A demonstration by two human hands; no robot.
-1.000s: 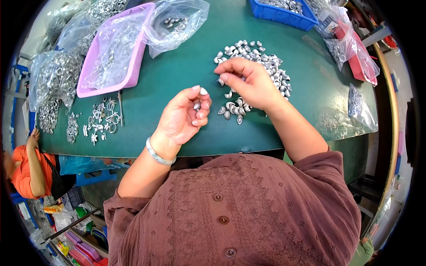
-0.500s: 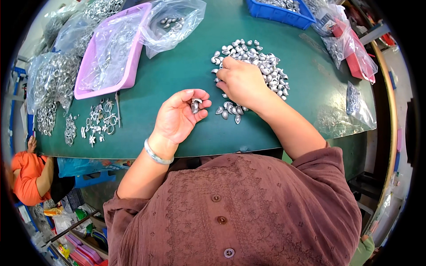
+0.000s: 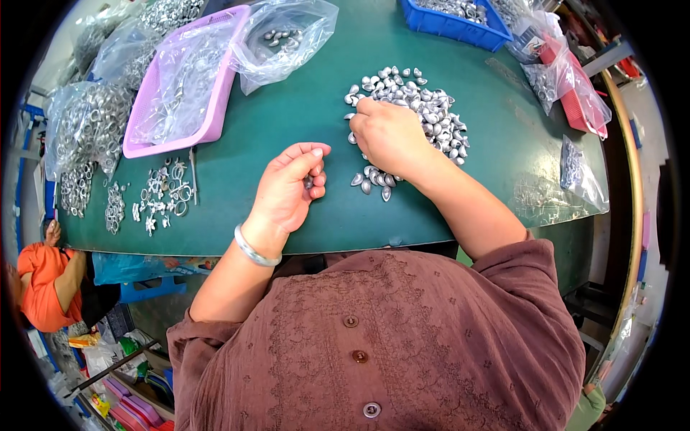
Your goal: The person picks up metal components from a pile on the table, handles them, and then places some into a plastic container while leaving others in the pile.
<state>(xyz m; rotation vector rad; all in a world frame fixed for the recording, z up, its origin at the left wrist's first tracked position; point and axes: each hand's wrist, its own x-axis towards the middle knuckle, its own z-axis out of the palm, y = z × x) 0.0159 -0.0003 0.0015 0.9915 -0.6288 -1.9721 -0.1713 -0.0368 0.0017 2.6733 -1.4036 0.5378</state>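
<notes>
From close above, my head-worn fisheye faced down over the brown embroidered cloth shirt (image 3: 424, 337) onto the flat green tabletop (image 3: 302, 108).

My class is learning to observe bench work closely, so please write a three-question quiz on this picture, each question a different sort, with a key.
1. True or false: a small grey piece shows in the curled fingers of the left hand.

2. Choose one. The right hand is at:
A. the lilac basket
B. the pile of silver-grey pieces
C. the clear bag of rings

3. In one word, what colour is the tray on the far side of the table, beyond the pile?

Key:
1. True
2. B
3. Blue
</notes>
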